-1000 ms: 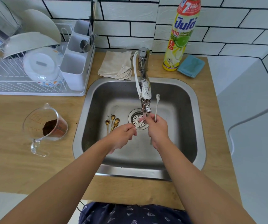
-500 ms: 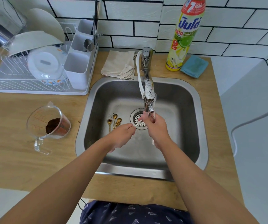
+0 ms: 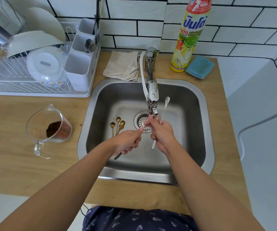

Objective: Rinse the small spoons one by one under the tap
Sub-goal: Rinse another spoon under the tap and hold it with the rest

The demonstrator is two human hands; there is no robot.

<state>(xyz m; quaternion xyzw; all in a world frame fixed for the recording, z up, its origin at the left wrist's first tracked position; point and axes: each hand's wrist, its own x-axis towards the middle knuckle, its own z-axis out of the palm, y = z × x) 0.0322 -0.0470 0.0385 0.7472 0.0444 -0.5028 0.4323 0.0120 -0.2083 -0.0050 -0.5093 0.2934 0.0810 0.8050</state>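
Both hands work over the steel sink (image 3: 206, 114), just under the tap (image 3: 152, 92). My right hand (image 3: 162, 132) grips a long white spoon (image 3: 165, 105) by its handle, bowl pointing up past the spout. My left hand (image 3: 127, 142) pinches a small white spoon (image 3: 145, 125) whose bowl sits under the nozzle, above the drain (image 3: 142, 121); a dark handle end sticks out below that hand. Three gold spoons (image 3: 117, 125) lie on the sink floor left of the drain. Water flow is hard to make out.
A dish rack (image 3: 34, 87) with bowls and a white cutlery holder (image 3: 79, 70) stands at the back left. A measuring jug (image 3: 49, 125) with brown powder sits left of the sink. A folded cloth (image 3: 122, 65), detergent bottle (image 3: 191, 34) and blue sponge (image 3: 200, 67) line the back.
The long white spoon, lowered and hidden behind the tap half a second ago, stands up beside the spout again. My left hand stays at the nozzle with the small spoon.
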